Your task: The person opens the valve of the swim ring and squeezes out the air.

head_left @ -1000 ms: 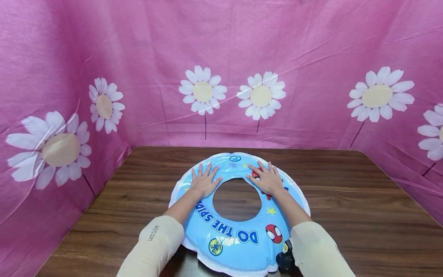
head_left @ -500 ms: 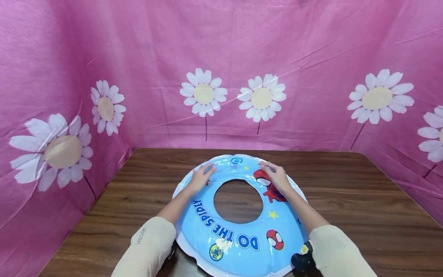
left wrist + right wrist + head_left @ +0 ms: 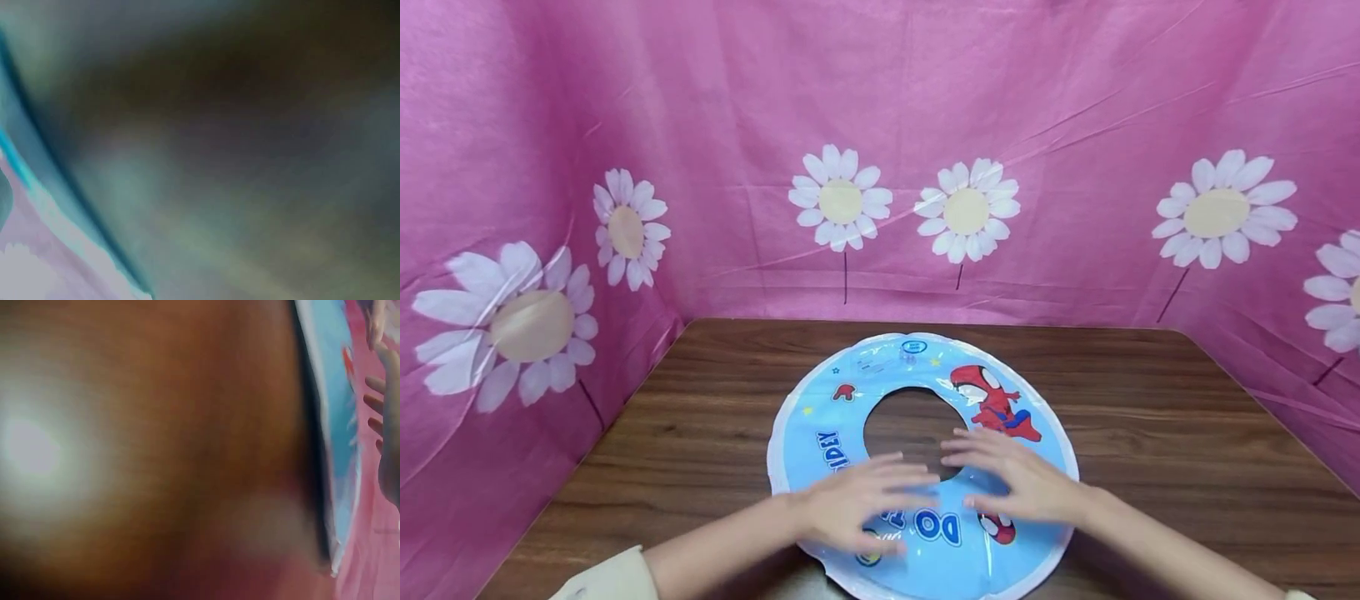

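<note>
A light blue inflatable swim ring (image 3: pixel 887 367) with a white edge, red cartoon figures and blue lettering lies flat on the wooden table. My left hand (image 3: pixel 857 504) is over the ring's near left part, fingers spread and pointing inward, holding nothing. Facing it, my right hand (image 3: pixel 1018 479) is over the near right part, its fingers extended toward the central hole. Both hands hide some of the lettering and are slightly blurred. The right wrist view catches the ring's edge (image 3: pixel 337 394) beside the right hand (image 3: pixel 390 425). Mostly blur fills the left wrist view.
The brown wood-grain table (image 3: pixel 1150 433) extends on both sides of the ring. Behind and beside it hangs a pink curtain (image 3: pixel 737 100) printed with large white daisies (image 3: pixel 966 208).
Both hands were spread on the far part of the ring; they have lifted off and drawn back toward me, turning inward over its near part. The ring has stayed nearly in place.
</note>
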